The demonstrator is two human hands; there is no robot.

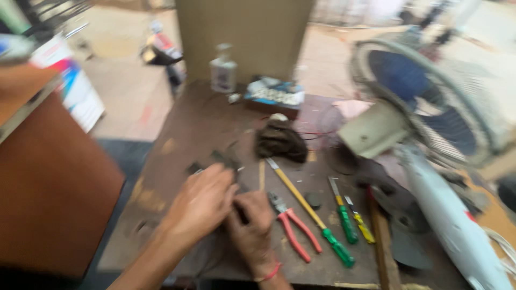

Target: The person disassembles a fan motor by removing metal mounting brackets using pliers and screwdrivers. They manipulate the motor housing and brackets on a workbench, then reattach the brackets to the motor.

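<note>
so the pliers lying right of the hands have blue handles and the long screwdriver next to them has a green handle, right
Not quite. The head view shows the pliers with red handles, not blue. They do lie right of the hands, and the long screwdriver next to them does have a green handle.

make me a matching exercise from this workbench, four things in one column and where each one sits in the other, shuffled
Things:
1. pliers
2. clear bottle
3. fan
4. dark cloth bundle

Places:
A. far edge of the bench, before the cardboard
B. lying on the right side
C. just right of the right hand
D. middle of the bench, beyond the screwdrivers

Pairs: 1-C, 2-A, 3-B, 4-D
</note>
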